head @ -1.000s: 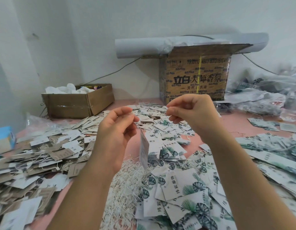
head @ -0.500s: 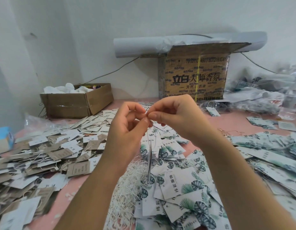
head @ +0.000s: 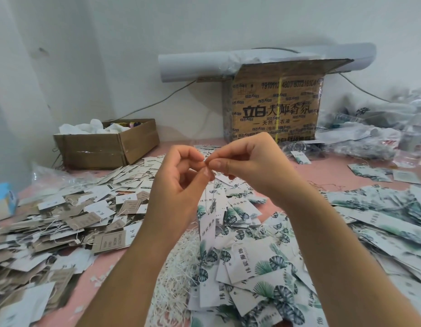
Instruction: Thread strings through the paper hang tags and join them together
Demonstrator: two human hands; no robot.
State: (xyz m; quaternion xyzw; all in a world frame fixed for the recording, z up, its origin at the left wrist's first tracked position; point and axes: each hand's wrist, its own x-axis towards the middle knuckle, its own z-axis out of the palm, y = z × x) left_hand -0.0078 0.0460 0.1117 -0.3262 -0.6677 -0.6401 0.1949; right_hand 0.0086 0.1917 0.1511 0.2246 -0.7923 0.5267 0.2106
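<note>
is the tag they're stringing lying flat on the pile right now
No, the hang tag dangles in the air on its string, which the left hand and right hand pinch at their fingertips.

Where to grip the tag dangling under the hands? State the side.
Pinch the dangling tag at its lower half, across its flat faces, from the side. It hangs upright on a string pinched by left hand and right hand, so its top is taken.

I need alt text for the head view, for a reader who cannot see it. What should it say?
A left hand and a right hand pinch a thin string above a pink table, and one tag hangs from it. Loose tags cover the table, with a heap of white strings beneath the hands.
</note>
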